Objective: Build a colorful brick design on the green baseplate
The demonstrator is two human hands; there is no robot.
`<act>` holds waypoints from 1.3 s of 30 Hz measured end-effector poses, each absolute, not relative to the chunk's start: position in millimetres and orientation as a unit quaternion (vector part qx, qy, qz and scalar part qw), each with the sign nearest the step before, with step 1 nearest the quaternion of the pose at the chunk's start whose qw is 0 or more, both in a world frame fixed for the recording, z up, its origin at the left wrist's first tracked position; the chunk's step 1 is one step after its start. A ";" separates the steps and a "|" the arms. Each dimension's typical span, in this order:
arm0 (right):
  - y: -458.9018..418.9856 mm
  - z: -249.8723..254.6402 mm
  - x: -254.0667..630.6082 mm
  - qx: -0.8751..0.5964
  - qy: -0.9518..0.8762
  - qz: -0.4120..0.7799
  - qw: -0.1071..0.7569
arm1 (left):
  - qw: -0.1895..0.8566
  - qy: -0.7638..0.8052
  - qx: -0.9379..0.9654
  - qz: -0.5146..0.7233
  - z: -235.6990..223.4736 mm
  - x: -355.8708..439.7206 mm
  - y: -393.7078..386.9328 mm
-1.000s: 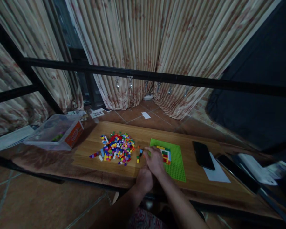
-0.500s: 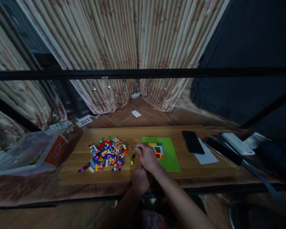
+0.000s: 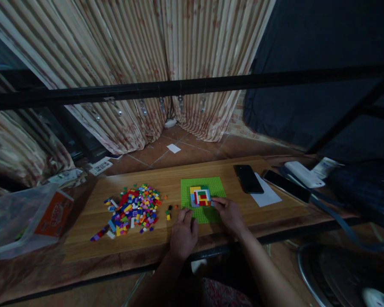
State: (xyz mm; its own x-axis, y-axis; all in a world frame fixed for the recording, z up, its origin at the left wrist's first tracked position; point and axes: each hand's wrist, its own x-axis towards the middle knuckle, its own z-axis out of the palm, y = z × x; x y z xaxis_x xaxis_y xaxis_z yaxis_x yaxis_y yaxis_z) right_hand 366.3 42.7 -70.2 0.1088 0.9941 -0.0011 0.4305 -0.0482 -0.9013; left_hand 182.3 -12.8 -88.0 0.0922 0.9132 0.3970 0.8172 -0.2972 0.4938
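Observation:
A green baseplate (image 3: 216,187) lies on the wooden board (image 3: 166,179), carrying a small square of yellow, blue, red and green bricks (image 3: 200,196). My left hand (image 3: 183,233) rests on the board with fingers stretched flat onto the plate's near left corner, holding nothing. My right hand (image 3: 228,213) sits on the plate's right side, fingers curled and tips touching the right edge of the brick square; whether it pinches a brick is hidden. A heap of loose coloured bricks (image 3: 132,209) lies left of the plate, with a few stray ones (image 3: 169,212) between.
A black phone (image 3: 248,178) lies on a white paper (image 3: 269,196) right of the plate. A second dark phone (image 3: 286,185) and a white device (image 3: 302,174) sit further right. A clear plastic box with an orange label (image 3: 35,217) stands at the left. A black bar (image 3: 192,87) crosses overhead.
My right hand moved from the plate's left edge across to the right of the brick square. My left hand came forward onto the plate's corner. The view swung to the right.

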 end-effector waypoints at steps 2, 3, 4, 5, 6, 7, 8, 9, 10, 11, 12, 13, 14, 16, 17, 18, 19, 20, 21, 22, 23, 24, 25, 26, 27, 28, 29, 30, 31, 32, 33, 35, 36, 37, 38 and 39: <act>46.3 -72.1 364.6 -0.624 -0.559 0.369 0.404 | 0.065 0.588 0.738 0.324 -88.4 182.0 -12.5; 47.9 -73.5 364.2 -0.622 -0.553 0.376 0.407 | 0.062 0.588 0.739 0.322 -88.6 181.9 -12.3; 49.5 -75.1 364.0 -0.621 -0.548 0.383 0.410 | 0.059 0.587 0.740 0.322 -88.8 181.8 -12.2; 51.0 -76.5 364.0 -0.620 -0.544 0.388 0.412 | 0.058 0.586 0.741 0.323 -88.9 181.7 -12.1; 52.5 -77.8 364.0 -0.619 -0.541 0.391 0.413 | 0.057 0.585 0.741 0.325 -89.1 181.7 -12.0; 53.9 -78.7 364.0 -0.620 -0.540 0.391 0.414 | 0.057 0.583 0.742 0.327 -89.3 181.7 -11.9; 55.2 -79.2 363.9 -0.622 -0.539 0.388 0.414 | 0.057 0.583 0.741 0.328 -89.6 181.7 -11.9; 56.5 -79.4 363.8 -0.627 -0.539 0.383 0.412 | 0.056 0.583 0.741 0.328 -90.0 181.7 -11.8; 57.7 -79.4 363.6 -0.633 -0.538 0.376 0.411 | 0.056 0.584 0.741 0.328 -90.4 181.8 -11.8; 58.8 -79.2 363.6 -0.638 -0.537 0.370 0.409 | 0.056 0.584 0.740 0.328 -90.9 181.9 -11.8; 59.9 -79.0 363.6 -0.643 -0.535 0.368 0.407 | 0.057 0.584 0.740 0.329 -91.3 182.0 -11.8; 60.8 -78.8 363.8 -0.647 -0.532 0.369 0.403 | 0.060 0.584 0.739 0.331 -91.8 182.0 -11.7; 61.7 -78.7 364.2 -0.650 -0.529 0.373 0.398 | 0.063 0.584 0.738 0.333 -92.2 182.1 -11.7; 63.6 -78.7 365.4 -0.654 -0.524 0.387 0.385 | 0.068 0.584 0.736 0.335 -93.1 182.3 -11.5; 64.6 -78.8 366.1 -0.656 -0.523 0.393 0.377 | 0.070 0.584 0.736 0.335 -93.5 182.3 -11.4; 65.7 -79.0 366.7 -0.657 -0.523 0.397 0.370 | 0.073 0.584 0.736 0.335 -94.0 182.3 -11.3; 67.0 -79.2 367.2 -0.656 -0.525 0.401 0.364 | 0.075 0.583 0.736 0.335 -94.5 182.3 -11.2; 68.4 -79.4 367.5 -0.656 -0.527 0.404 0.359 | 0.077 0.583 0.736 0.335 -95.0 182.2 -11.1; 69.9 -79.5 367.4 -0.656 -0.529 0.407 0.353 | 0.079 0.582 0.737 0.336 -95.5 182.1 -11.0; 71.4 -79.6 367.0 -0.656 -0.530 0.409 0.349 | 0.081 0.581 0.737 0.337 -95.8 182.0 -10.9; 72.8 -79.5 366.3 -0.657 -0.530 0.409 0.346 | 0.083 0.581 0.736 0.338 -96.0 181.8 -10.9; 73.9 -79.1 365.4 -0.658 -0.531 0.408 0.344 | 0.085 0.583 0.735 0.337 -95.9 181.5 -10.8; 74.7 -78.4 364.4 -0.659 -0.532 0.406 0.344 | 0.086 0.585 0.733 0.336 -95.7 181.3 -10.7; 75.1 -77.4 363.3 -0.658 -0.533 0.403 0.346 | 0.089 0.587 0.732 0.335 -95.2 181.1 -10.4; 74.9 -76.0 362.4 -0.656 -0.536 0.400 0.350 | 0.092 0.588 0.730 0.335 -94.4 181.0 -10.1; 74.2 -74.3 361.7 -0.652 -0.538 0.398 0.355 | 0.097 0.589 0.728 0.337 -93.4 181.0 -9.8; 72.9 -72.5 361.6 -0.647 -0.541 0.398 0.361 | 0.103 0.587 0.727 0.341 -92.2 181.1 -9.6; 70.8 -70.8 362.0 -0.641 -0.544 0.398 0.368 | 0.111 0.585 0.725 0.346 -90.6 181.2 -9.8; 68.0 -69.2 363.2 -0.634 -0.547 0.397 0.376 | 0.118 0.582 0.723 0.354 -88.9 181.2 -10.7; 64.6 -67.9 365.3 -0.628 -0.549 0.393 0.386 | 0.126 0.578 0.720 0.362 -87.0 180.8 -12.5; 60.5 -67.1 368.3 -0.624 -0.551 0.388 0.396 | 0.133 0.575 0.716 0.372 -85.0 179.9 -15.3; 51.4 -67.6 376.9 -0.621 -0.553 0.366 0.417 | 0.146 0.575 0.704 0.392 -80.8 175.2 -24.1; 46.8 -69.3 382.3 -0.625 -0.556 0.345 0.426 | 0.153 0.579 0.694 0.401 -78.7 171.0 -29.5; 42.5 -71.9 388.1 -0.629 -0.560 0.321 0.434 | 0.156 0.587 0.681 0.409 -76.7 165.3 -35.3; 38.8 -75.4 394.1 -0.637 -0.573 0.265 0.441 | 0.157 0.599 0.667 0.416 -74.7 158.3 -41.1; 35.7 -79.6 399.9 -0.650 -0.584 0.210 0.438 | 0.154 0.613 0.651 0.421 -72.8 150.2 -46.5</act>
State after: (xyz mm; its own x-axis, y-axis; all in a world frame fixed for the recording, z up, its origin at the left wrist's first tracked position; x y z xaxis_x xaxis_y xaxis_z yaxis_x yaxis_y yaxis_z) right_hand 399.9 35.7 -79.6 0.2294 0.9436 0.2389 0.5755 0.0665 -0.8151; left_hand 150.2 -46.5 -72.8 -0.1050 0.9273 0.3594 0.6679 -0.2020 0.7163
